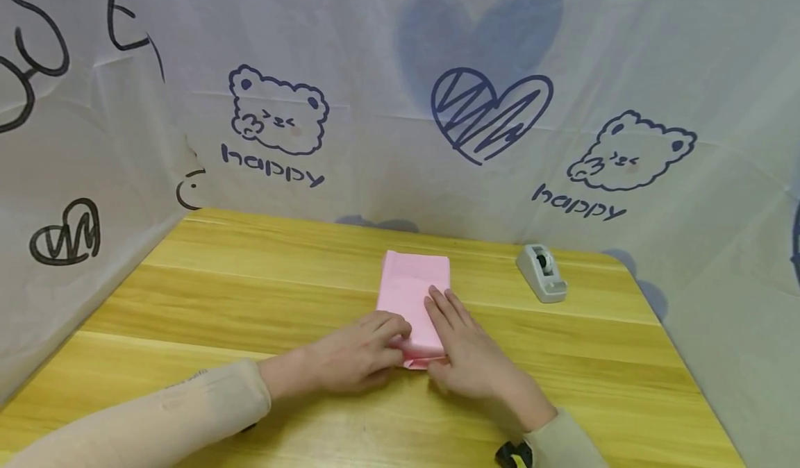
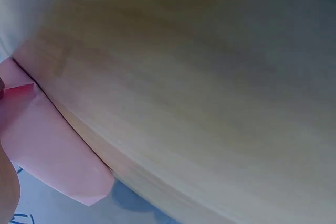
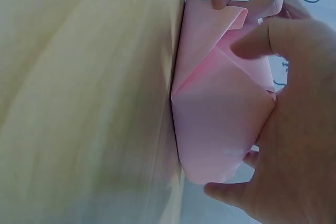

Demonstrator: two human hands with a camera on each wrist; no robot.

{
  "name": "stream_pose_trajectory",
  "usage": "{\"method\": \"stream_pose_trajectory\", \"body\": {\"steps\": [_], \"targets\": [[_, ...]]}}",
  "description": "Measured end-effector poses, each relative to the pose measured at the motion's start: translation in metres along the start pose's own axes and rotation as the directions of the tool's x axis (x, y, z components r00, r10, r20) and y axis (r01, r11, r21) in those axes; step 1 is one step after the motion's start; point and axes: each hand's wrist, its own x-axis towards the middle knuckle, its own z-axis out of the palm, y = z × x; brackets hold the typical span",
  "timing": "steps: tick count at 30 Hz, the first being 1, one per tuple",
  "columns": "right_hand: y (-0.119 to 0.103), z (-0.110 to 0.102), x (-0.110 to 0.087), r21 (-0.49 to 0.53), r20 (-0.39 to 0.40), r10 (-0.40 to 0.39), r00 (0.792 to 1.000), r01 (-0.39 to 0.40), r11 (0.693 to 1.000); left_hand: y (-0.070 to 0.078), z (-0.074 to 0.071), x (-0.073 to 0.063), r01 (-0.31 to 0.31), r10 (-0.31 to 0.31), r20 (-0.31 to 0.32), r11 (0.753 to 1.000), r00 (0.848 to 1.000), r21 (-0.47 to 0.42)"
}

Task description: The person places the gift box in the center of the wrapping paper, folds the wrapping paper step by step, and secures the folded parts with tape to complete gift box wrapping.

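A box-shaped package in pink paper (image 1: 412, 280) lies lengthwise on the table. Its near end, with a slanting folded flap (image 3: 202, 40), faces the right wrist camera. Around the near left corner my left hand (image 1: 359, 353) curls, a fingertip at the flap and other fingers over the top. The right hand (image 1: 471, 357) lies along the right side, fingers extended over the top face and thumb by the near end. In the left wrist view, the pink package (image 2: 58, 150) shows at the left edge, where only a sliver of the left hand (image 2: 8, 190) appears.
A grey tape dispenser (image 1: 542, 273) stands to the back right of the package on the wooden table (image 1: 250, 301). White cloth (image 1: 375, 58) printed with bears and hearts hangs behind and on both sides. A black item (image 1: 514, 454) sits at the right wrist.
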Motion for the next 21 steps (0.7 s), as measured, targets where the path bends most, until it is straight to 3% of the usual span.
{"method": "stream_pose_trajectory", "body": {"steps": [6, 14, 21], "targets": [[-0.001, 0.0013, -0.0003, -0.011, -0.002, 0.014, 1.0, -0.014, 1.0, 0.0029, 0.0005, 0.0014, 0.084, -0.084, 0.037, 0.996, 0.996, 0.006], [-0.0014, 0.004, 0.0005, -0.038, -0.037, 0.008, 0.999, -0.01, 0.999, 0.0066, 0.0024, 0.0073, 0.102, -0.101, -0.016, 0.994, 0.995, 0.042], [-0.0009, 0.0059, 0.0006, -0.046, -0.073, -0.021, 0.997, 0.018, 0.999, 0.0072, 0.0019, 0.0075, 0.154, -0.159, -0.037, 0.981, 0.987, -0.121]]}}
